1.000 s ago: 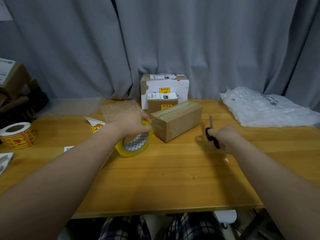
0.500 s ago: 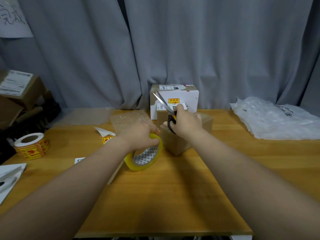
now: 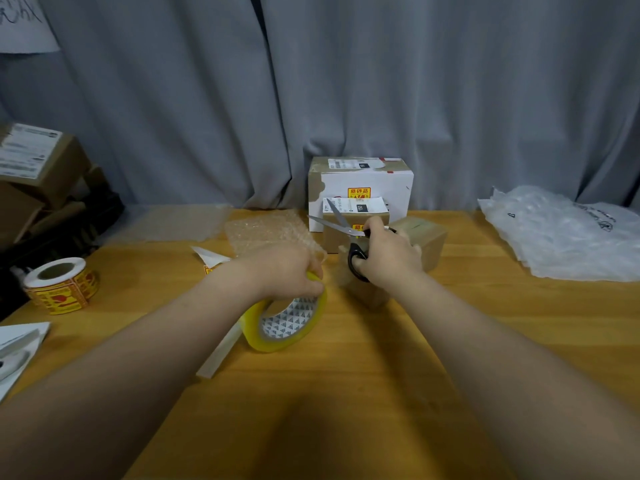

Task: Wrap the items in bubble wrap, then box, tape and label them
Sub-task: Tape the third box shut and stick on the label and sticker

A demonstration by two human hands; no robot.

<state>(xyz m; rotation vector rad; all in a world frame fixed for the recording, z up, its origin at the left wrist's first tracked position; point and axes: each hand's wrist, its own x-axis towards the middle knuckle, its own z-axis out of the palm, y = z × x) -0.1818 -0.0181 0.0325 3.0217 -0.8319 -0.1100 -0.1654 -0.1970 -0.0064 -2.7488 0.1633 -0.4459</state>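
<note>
A brown cardboard box lies at the middle of the wooden table. My left hand grips a yellowish roll of packing tape just left of the box. My right hand holds black-handled scissors over the box's near left end. The blades are spread apart and point left and away from me. A clear strip of tape seems to run from the roll to the box, but it is faint.
Two labelled boxes stand behind by the grey curtain. Bubble wrap sheet lies left of them, a plastic bag pile at right. A roll of red-yellow stickers and stacked cartons are at left.
My right hand picked the scissors up from the table right of the box and brought them over its left end, blades now apart. My left hand stayed on the tape roll.
</note>
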